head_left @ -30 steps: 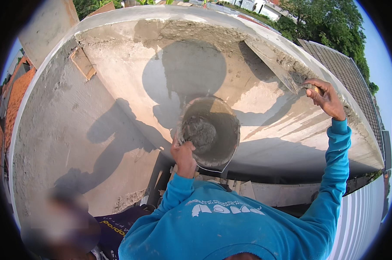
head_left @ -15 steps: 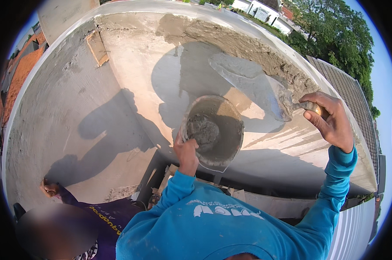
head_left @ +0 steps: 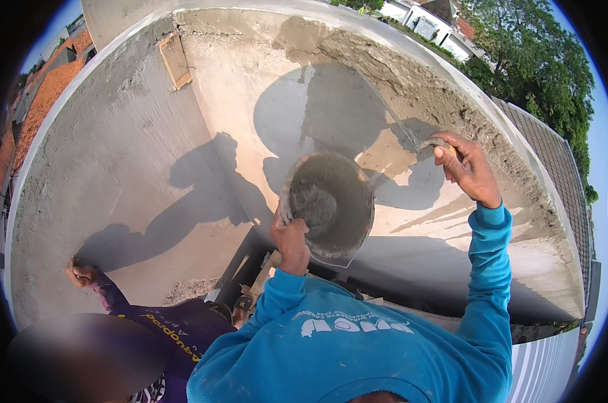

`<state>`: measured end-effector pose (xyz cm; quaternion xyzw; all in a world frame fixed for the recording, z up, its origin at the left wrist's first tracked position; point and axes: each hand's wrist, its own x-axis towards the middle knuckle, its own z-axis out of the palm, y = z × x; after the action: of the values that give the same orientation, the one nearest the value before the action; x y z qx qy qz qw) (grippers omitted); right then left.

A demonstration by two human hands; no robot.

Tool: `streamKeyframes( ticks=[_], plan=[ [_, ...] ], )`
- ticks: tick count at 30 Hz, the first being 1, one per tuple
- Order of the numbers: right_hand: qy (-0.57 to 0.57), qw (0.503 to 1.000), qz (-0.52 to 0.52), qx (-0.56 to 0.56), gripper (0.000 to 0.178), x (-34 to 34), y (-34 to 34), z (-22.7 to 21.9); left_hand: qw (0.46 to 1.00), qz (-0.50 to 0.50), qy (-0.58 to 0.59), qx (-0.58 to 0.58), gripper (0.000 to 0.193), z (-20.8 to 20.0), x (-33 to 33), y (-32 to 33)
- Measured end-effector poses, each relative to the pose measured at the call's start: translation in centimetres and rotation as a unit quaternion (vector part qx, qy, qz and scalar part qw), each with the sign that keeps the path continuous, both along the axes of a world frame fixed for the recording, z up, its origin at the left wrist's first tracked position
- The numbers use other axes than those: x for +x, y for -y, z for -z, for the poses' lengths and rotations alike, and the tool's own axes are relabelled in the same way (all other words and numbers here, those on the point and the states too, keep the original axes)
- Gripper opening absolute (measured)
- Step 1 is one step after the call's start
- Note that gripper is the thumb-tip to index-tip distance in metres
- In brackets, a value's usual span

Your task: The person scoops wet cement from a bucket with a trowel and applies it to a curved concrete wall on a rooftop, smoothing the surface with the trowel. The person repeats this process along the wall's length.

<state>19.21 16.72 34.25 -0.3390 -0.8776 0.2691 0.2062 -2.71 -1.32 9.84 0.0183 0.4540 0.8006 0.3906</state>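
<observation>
My left hand (head_left: 292, 243) is closed on the near-left rim of a grey bucket (head_left: 356, 205). Inside the bucket sits a lump of wet mortar (head_left: 315, 207). My right hand (head_left: 470, 169) grips the handle of a trowel (head_left: 400, 123), right of and above the bucket. The trowel's blade shows edge-on, slanting up and left along the wall (head_left: 213, 60). Whether the blade touches the wall, or carries mortar, I cannot tell. Behind it the wall has a dark, damp-looking patch (head_left: 341, 111) and a rough band of mortar (head_left: 411, 80) below the top edge.
At lower left, a co-worker in a purple shirt (head_left: 176, 336) has a hand (head_left: 82, 274) against the left wall (head_left: 109, 168). A small wooden piece (head_left: 175, 62) sits near the corner. Beyond the wall's top are roofs (head_left: 542, 141) and trees (head_left: 546, 74).
My right hand has moved left, toward the bucket. The trowel has turned from showing its broad face to showing its edge. My left hand keeps hold of the bucket's rim.
</observation>
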Motion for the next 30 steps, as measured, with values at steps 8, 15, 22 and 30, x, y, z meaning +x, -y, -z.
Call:
streamKeyframes(
  ticks=[8, 15, 22, 30],
  plan=[
    [-0.024, 0.982, 0.047, 0.180, 0.031, -5.1, -2.0, 4.4, 1.000, 0.010, -0.007, 0.005, 0.077, -0.5, -0.5, 0.5],
    [0.019, 0.978, 0.108, 0.177, 0.029, 3.3, -0.4, -0.5, 0.999, 0.021, -0.027, -0.006, 0.076, -1.1, -0.4, 0.2],
    [0.169, 0.917, 0.144, 0.332, 0.023, 4.9, 5.4, -6.4, 1.000, 0.022, -0.003, 0.010, 0.074, 0.5, -0.1, -0.9],
    [0.116, 0.961, -0.185, 0.171, 0.031, -4.9, 7.2, -10.1, 1.000, -0.005, 0.010, 0.016, 0.073, 0.9, 0.0, -0.8]
  ],
)
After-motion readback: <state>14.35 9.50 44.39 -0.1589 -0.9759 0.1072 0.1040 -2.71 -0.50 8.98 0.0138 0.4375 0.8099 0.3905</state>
